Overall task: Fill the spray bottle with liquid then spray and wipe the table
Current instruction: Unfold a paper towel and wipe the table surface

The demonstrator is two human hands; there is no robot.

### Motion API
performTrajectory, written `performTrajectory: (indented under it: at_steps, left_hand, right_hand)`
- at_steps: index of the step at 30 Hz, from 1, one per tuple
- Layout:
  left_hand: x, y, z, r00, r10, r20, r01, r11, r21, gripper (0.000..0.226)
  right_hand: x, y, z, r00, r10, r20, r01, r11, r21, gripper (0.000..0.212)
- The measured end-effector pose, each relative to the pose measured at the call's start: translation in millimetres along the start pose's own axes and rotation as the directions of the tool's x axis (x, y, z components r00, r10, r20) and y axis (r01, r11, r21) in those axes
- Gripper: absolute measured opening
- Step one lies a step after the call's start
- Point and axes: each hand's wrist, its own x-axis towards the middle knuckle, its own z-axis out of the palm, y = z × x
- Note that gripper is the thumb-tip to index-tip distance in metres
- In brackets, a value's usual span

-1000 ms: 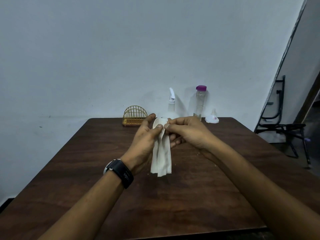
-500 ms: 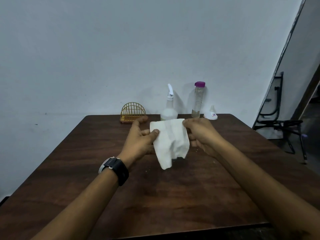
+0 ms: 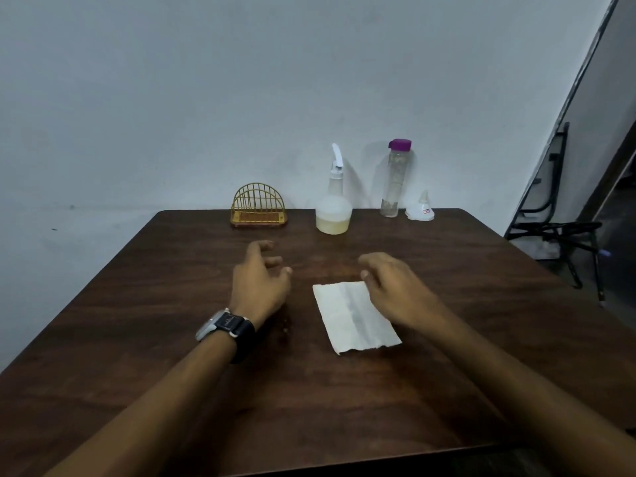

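A white paper wipe (image 3: 354, 318) is lying flat on the dark wooden counter (image 3: 155, 304), unfolded into a rough rectangle with a crease running along its length and a ragged near edge. The right hand (image 3: 395, 290) is hanging over the wipe's far right corner with its fingers relaxed and gripping nothing (whether the thumb is actually touching the paper is hard to tell). The left hand (image 3: 261, 284) is hovering just to the left of the wipe, apart from it, with fingers loosely curled and holding nothing; a dark-strapped watch (image 3: 227, 327) is sitting on that wrist. At the far edge of the counter, by the pale wall (image 3: 206, 98), the spray bottle (image 3: 334, 208) is standing upright with its white trigger head on and a shallow layer of yellowish liquid showing in its round base. To its right a tall clear bottle with a purple cap (image 3: 394, 180) is standing upright, and just beside that a small white funnel (image 3: 420, 211) is resting mouth down. To the left of the spray bottle a gold wire holder (image 3: 258, 208) is sitting. A black folding chair (image 3: 557, 215) is standing off the counter's right side.
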Motion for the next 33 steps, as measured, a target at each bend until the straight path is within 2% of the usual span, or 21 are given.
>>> performTrajectory:
  at_steps: [2, 4, 7, 11, 14, 17, 23, 28, 31, 33]
  left_hand:
    - [3.4, -5.8, -9.9, 0.999, 0.022, -0.028, -0.020, 0.998, 0.064, 0.046]
    - [3.6, -10.2, -17.6, 0.997, 0.073, -0.019, -0.069, 0.984, 0.162, 0.041]
    - [7.2, -21.6, -22.0, 0.992, 0.129, 0.014, -0.127, 0.947, 0.294, 0.036]
    - [10.4, -38.2, -21.1, 0.986, 0.127, 0.104, -0.156, 0.920, 0.360, 0.032]
    - [10.7, -45.4, -20.7, 0.988, 0.126, 0.095, -0.150, 0.932, 0.330, 0.037]
    - [13.9, -43.0, -25.1, 0.997, 0.082, 0.002, -0.080, 0.965, 0.250, 0.042]
    - [26.4, -45.6, -52.8, 0.976, 0.035, -0.216, -0.008, 0.992, 0.124, 0.040]
    - [25.6, -41.1, -63.6, 0.965, 0.029, -0.259, -0.004, 0.995, 0.095, 0.041]
    - [23.5, -38.2, -60.1, 0.966, 0.056, -0.252, -0.034, 0.995, 0.090, 0.040]
    - [21.2, -37.7, -57.2, 0.972, 0.064, -0.228, -0.045, 0.995, 0.084, 0.041]
  right_hand:
    - [-10.0, -5.0, 8.1, 0.979, -0.109, 0.171, 0.113, 0.994, -0.009, 0.045]
    - [-19.2, -9.2, 19.2, 0.947, -0.079, 0.312, 0.111, 0.990, -0.088, 0.058]
    - [-19.5, -12.8, 33.4, 0.923, -0.019, 0.383, 0.077, 0.988, -0.137, 0.062]
    - [-10.2, -18.6, 42.5, 0.901, 0.012, 0.434, 0.070, 0.982, -0.174, 0.061]
    - [-3.5, -24.6, 51.3, 0.899, 0.041, 0.436, 0.051, 0.979, -0.198, 0.063]
    - [5.3, -47.4, 65.2, 0.892, 0.019, 0.452, 0.078, 0.978, -0.195, 0.066]
    - [14.3, -128.0, 102.5, 0.847, -0.160, 0.507, 0.239, 0.966, -0.095, 0.065]
    - [4.4, -173.2, 123.5, 0.796, -0.321, 0.513, 0.383, 0.924, -0.016, 0.067]
    - [16.4, -160.8, 119.5, 0.801, -0.301, 0.518, 0.377, 0.925, -0.045, 0.066]
    - [34.8, -136.6, 112.5, 0.829, -0.194, 0.524, 0.295, 0.949, -0.115, 0.065]
